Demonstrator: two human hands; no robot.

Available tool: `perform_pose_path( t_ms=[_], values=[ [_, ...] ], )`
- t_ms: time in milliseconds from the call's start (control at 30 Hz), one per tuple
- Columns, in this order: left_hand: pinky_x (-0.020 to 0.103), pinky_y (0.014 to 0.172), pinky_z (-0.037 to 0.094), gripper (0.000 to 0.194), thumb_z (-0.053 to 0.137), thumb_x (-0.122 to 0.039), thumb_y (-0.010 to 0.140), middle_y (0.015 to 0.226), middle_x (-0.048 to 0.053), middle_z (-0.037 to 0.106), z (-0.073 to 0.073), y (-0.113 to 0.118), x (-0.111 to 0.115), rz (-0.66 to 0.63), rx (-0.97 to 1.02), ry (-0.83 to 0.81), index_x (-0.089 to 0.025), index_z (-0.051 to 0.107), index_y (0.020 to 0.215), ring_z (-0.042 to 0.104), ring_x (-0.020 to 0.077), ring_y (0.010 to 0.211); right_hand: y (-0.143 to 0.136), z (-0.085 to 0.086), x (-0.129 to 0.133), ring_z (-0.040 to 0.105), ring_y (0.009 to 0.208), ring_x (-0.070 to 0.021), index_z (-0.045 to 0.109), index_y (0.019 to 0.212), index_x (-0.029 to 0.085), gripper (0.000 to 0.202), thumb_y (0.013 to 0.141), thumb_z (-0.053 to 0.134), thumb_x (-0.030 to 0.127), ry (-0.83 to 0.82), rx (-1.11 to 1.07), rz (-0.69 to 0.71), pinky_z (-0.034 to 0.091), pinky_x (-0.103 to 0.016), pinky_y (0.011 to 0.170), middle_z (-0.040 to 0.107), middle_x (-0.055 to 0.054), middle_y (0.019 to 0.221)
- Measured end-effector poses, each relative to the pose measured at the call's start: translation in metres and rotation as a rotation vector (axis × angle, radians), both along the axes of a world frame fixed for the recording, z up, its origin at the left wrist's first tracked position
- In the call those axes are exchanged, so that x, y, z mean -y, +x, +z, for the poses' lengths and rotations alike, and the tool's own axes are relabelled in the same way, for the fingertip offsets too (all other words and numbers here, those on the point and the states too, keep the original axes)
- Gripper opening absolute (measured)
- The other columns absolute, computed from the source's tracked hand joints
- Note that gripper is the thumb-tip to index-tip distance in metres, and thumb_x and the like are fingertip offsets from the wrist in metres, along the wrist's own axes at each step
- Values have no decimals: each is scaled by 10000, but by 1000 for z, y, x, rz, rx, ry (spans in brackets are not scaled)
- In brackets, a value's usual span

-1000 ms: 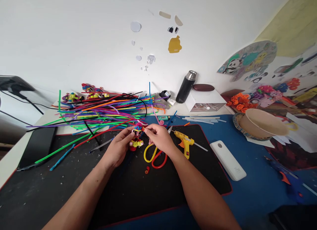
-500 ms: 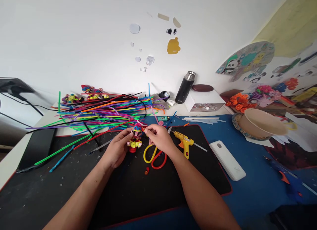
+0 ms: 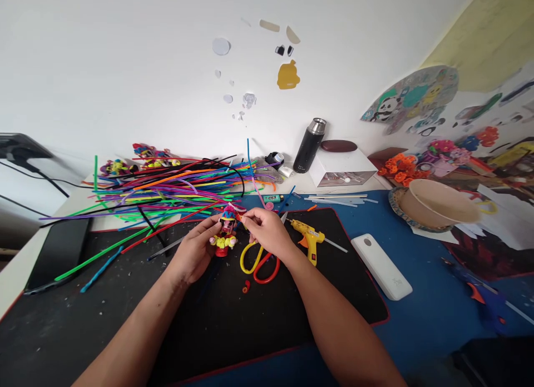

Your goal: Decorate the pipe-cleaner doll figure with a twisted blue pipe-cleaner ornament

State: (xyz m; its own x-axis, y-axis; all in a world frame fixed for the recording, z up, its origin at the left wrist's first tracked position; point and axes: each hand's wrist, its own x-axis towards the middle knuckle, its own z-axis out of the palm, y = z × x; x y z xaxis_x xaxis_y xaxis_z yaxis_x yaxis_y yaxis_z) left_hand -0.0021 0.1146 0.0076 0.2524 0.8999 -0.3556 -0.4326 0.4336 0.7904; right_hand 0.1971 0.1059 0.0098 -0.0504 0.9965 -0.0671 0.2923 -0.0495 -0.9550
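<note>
A small colourful pipe-cleaner figure (image 3: 227, 227) with a blue and pink top, yellow arms and a red base is held upright above the black mat (image 3: 242, 331). My left hand (image 3: 197, 247) grips it from the left side. Close to the figure's right side, the thumb and fingers of my right hand (image 3: 267, 230) pinch a small red-orange piece. Scissors with yellow and red handles (image 3: 267, 268) lie partly under my right hand. A small red piece (image 3: 246, 287) rests on the mat below the figure.
Many coloured pipe cleaners (image 3: 167, 187) are piled at the back left, near a phone (image 3: 58, 254). A yellow glue gun (image 3: 308, 238), white power bank (image 3: 381, 266), black flask (image 3: 310, 145) and beige bowl (image 3: 442, 203) are to the right. Finished-looking figures (image 3: 152, 155) stand behind the pile.
The camera view has shifted slightly. The figure has turned a little and sits slightly farther from my right fingers; both hands keep their hold.
</note>
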Motion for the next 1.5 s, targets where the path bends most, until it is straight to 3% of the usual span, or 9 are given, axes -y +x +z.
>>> perform_pose_path(
  t_ms=[667, 1067, 1500],
  values=[
    [309, 659, 650, 277, 861, -179, 770, 971, 129, 822, 1, 1, -1, -7, -5, -41, -142, 807, 1039, 759, 226, 736, 1, 0, 0, 686, 515, -154, 687, 922, 234, 137, 1010, 625, 318, 18, 0, 7, 475, -243, 538, 594, 60, 591],
    [318, 696, 652, 322, 911, -237, 751, 929, 90, 803, -3, -1, -1, -30, -6, -6, -152, 809, 1044, 744, 218, 743, 1, 4, 2, 674, 492, -145, 684, 921, 234, 140, 1018, 624, 316, 16, 51, 21, 455, -246, 544, 575, 74, 560],
    [224, 693, 610, 418, 963, -302, 708, 936, 58, 789, -4, -1, -1, -38, -37, 5, -169, 817, 1077, 723, 160, 762, 3, 4, 0, 657, 490, -124, 691, 939, 210, 127, 1029, 628, 274, -28, 47, 26, 454, -214, 539, 594, 68, 569]
  ],
)
